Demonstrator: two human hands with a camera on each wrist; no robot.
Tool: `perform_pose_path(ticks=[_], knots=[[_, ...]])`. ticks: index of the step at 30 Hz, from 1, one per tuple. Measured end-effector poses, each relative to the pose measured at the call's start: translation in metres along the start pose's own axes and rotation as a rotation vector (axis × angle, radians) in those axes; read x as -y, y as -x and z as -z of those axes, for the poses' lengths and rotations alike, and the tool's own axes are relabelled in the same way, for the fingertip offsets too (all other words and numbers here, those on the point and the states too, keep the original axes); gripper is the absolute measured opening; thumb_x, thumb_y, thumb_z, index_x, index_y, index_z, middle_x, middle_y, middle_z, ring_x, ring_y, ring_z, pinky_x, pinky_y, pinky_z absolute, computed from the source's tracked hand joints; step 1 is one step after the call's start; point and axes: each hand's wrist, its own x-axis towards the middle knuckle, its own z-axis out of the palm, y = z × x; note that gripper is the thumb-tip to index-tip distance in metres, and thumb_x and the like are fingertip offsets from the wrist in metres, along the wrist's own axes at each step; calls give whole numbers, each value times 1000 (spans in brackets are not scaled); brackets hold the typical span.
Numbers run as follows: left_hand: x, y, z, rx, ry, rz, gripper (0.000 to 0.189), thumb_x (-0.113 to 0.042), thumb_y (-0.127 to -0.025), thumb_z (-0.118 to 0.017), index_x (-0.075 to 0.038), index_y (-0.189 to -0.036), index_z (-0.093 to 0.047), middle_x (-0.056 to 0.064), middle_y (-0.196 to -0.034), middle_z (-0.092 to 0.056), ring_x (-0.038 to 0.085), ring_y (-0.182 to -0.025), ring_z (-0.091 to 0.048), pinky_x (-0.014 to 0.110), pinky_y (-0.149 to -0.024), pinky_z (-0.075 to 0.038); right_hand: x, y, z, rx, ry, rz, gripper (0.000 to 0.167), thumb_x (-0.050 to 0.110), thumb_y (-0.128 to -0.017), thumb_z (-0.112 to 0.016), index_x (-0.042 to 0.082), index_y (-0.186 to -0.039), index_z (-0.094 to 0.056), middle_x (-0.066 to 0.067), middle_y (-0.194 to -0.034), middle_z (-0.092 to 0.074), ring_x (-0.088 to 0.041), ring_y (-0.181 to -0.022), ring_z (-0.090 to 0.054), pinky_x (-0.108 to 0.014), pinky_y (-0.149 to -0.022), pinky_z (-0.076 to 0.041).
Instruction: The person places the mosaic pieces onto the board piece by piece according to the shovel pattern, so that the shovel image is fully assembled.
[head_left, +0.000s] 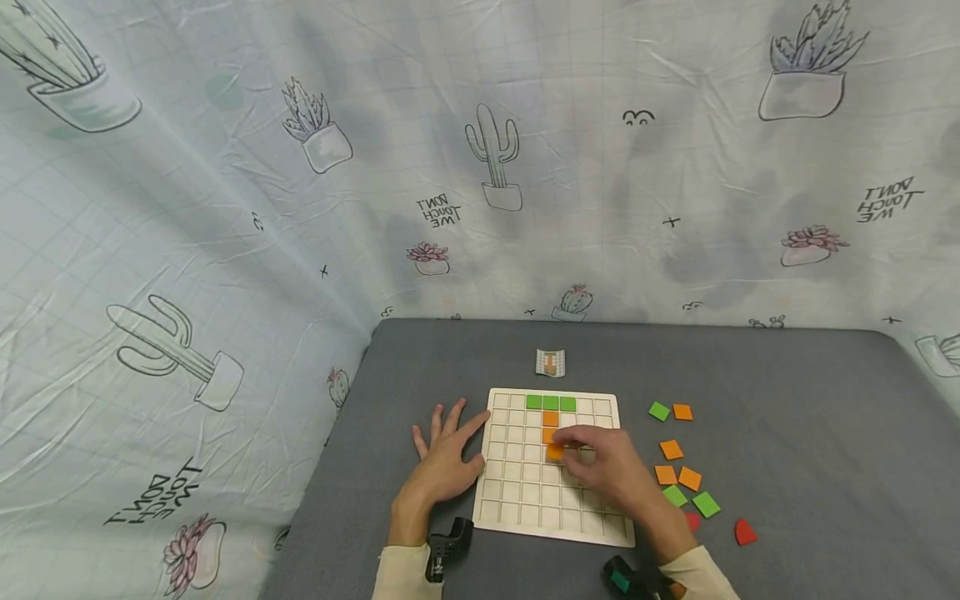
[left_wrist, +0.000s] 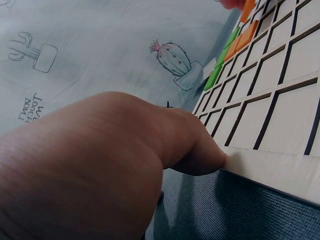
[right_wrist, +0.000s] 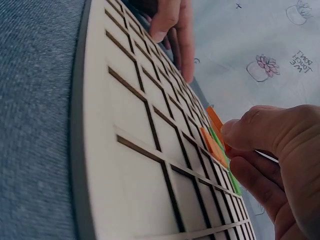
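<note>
From my remote post, I watch the right hand (head_left: 609,465) pinch an orange tile (head_left: 554,452) in its fingers, tilted over the board (head_left: 517,502), just below two orange tiles (head_left: 551,419) set in a column under three green tiles (head_left: 551,402). The left hand (head_left: 442,467), fingers spread, touches the board's left edge. Beyond the board lies a card (head_left: 551,363); at right, loose green, orange and red pieces (head_left: 666,475) dot the surface (head_left: 825,433).

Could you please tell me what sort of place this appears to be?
Probably a screened-off indoor tabletop workspace: there is a grey table, a cactus-print cloth hanging behind it, and a gridded board with coloured tiles.
</note>
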Motion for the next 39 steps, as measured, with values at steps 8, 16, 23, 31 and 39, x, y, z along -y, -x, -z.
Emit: perform_pose_path(ticks=[8, 16, 23, 31, 39], knots=[[0, 1, 1, 5, 1, 1, 72, -8, -91, -66, -19, -162, -57, 21, -180, -26, 55, -168, -2, 86, -120, 15, -3, -1, -8, -29, 66, 114, 32, -3, -80, -91, 11, -107, -83, 3, -106, -84, -16, -99, -80, -38, -86, -67], [0, 0, 0, 2, -5, 1, 72, -8, -91, -67, -19, -161, -58, 22, -180, -27, 55, -168, -2, 86, -120, 15, 4, -1, -10, 34, 109, 67, 32, -1, -83, -90, 10, -112, -83, 1, -110, -83, -17, -102, -79, -40, -89, -67], [0, 0, 0, 6, 2, 0, 72, -8, -91, -66, -19, -161, -58, 22, -180, -26, 55, -168, -2, 86, -120, 15, 10, -1, -11, 60, 173, 41, 30, 2, -85, -90, 12, -112, -83, 2, -107, -82, -16, -101, -78, -39, -89, -67], [1, -1, 0, 9, 0, -2, 72, -9, -92, -67, -21, -162, -57, 21, -180, -26, 55, -168, -1, 86, -120, 15, 11, 0, -11, 63, 192, 36, 29, 3, -86, -90, 13, -113, -83, 2, -108, -82, -16, -102, -78, -39, -90, -67], [1, 0, 1, 15, 8, -2, 71, -9, -93, -66, -21, -163, -56, 20, -181, -24, 54, -169, 0, 85, -121, 16, 5, 2, -11, 18, 161, 101, 34, 2, -83, -91, 12, -115, -83, 2, -110, -83, -15, -100, -79, -38, -87, -67]])
